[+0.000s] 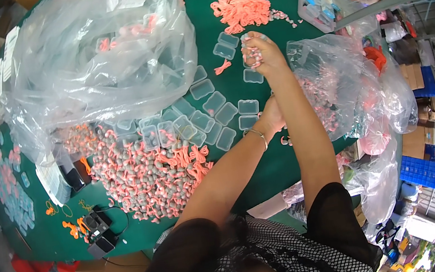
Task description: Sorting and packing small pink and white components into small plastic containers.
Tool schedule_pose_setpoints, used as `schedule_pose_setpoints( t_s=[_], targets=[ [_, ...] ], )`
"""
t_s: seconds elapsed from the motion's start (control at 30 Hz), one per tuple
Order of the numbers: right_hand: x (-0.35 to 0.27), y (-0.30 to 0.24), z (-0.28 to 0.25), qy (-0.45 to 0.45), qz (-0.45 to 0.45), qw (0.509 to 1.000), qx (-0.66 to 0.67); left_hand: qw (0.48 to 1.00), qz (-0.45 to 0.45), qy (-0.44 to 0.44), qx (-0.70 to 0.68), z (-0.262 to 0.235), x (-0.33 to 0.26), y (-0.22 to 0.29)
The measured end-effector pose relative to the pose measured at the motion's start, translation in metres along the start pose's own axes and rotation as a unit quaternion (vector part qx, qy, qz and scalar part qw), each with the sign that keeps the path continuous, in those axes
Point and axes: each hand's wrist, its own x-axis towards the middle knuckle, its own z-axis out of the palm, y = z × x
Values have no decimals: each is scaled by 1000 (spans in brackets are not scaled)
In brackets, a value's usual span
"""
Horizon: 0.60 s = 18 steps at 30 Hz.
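Left of the clear plastic bag [328,53], my right hand [267,54] curls round pink-and-grey pieces [254,58], presumably so none spill, while whether my left hand [272,114], partly behind my right forearm [305,123], grips anything I cannot tell.

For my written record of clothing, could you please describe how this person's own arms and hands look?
Black, somewhat sheer sleeves end near the elbows. The left hand wears no glove, and a thin, metallic-looking bangle circles its wrist. The right hand is also ungloved, with no bangle visible.
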Motion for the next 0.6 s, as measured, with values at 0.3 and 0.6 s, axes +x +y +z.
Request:
schedule_pose_setpoints(
  t_s=[0.3, 0.6],
  targets=[
    [6, -13, 0, 7, 27, 994, -110, 765, 58, -137, 626, 28, -2, -20],
    [0, 16, 5, 7, 50, 995, -81, 503, 226, -233, 801, 16, -81, -62]
  ],
)
